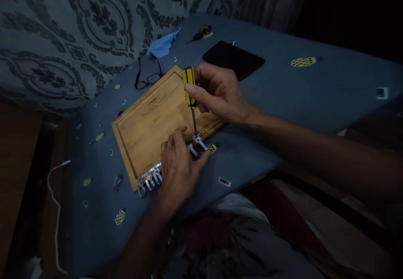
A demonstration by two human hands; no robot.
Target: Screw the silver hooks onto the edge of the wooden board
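My right hand is closed around the yellow-and-black handle of a screwdriver, which stands nearly upright. The screwdriver's tip meets the right end of a metal hook rail lying along the near edge of a wooden board. Over the rail's middle lies my left hand, hiding part of it. Its index finger is near the screwdriver's tip and its thumb is by the hook at the right end, gripping the rail there. Several silver hooks stick out past the board's edge on both sides of this hand.
Glasses and a blue cloth lie beyond the board. A black tablet-like slab and a dark bunch of what look like keys are farther back. A small clear packet lies left. A white cable hangs beside the table.
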